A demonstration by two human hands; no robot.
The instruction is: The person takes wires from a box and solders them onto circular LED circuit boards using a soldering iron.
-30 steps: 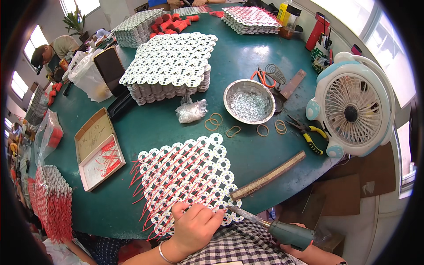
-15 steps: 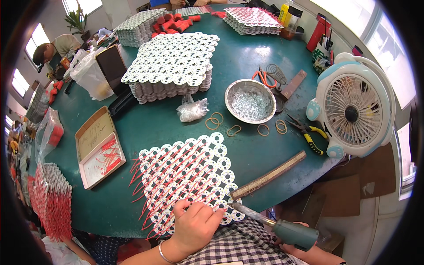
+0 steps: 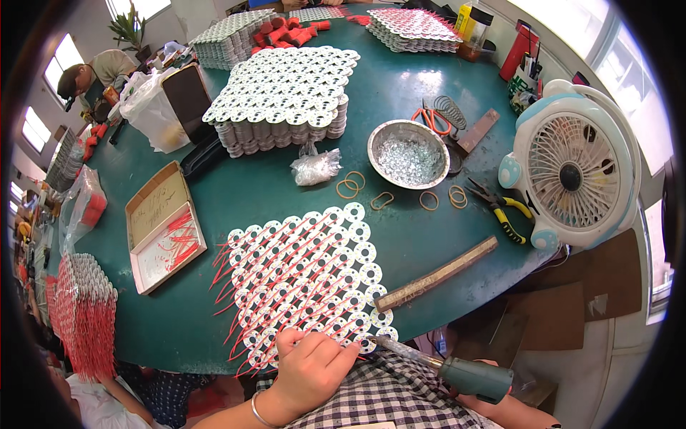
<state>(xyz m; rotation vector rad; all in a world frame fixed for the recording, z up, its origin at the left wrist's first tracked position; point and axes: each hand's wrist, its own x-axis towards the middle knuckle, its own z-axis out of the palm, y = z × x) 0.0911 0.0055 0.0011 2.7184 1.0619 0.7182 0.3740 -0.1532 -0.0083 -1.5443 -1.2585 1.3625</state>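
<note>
A panel of small white ring-shaped circuit boards (image 3: 300,275) lies on the table in front of me, with thin red wires slanting across its rows and trailing off its left side. My left hand (image 3: 311,368) bends over the panel's near edge. Its fingers are pinched together at a thin red wire, which they mostly hide. My right hand (image 3: 493,393), largely hidden behind the handle, grips a soldering iron (image 3: 475,379) with a green handle and metal barrel. The iron's tip meets a disc at the near right corner, just right of my left fingertips.
A wooden strip (image 3: 436,273) lies right of the panel, near pliers (image 3: 504,211) and a fan (image 3: 572,171). Beyond are a metal bowl (image 3: 375,161), rubber bands (image 3: 350,187) and stacked panels (image 3: 282,86). A cardboard box (image 3: 133,243) with red wires stands left. People sit nearby.
The whole view has shifted slightly. Against the panel, my left fingers and the iron's tip have moved a little toward the near edge. Both hands keep their grip.
</note>
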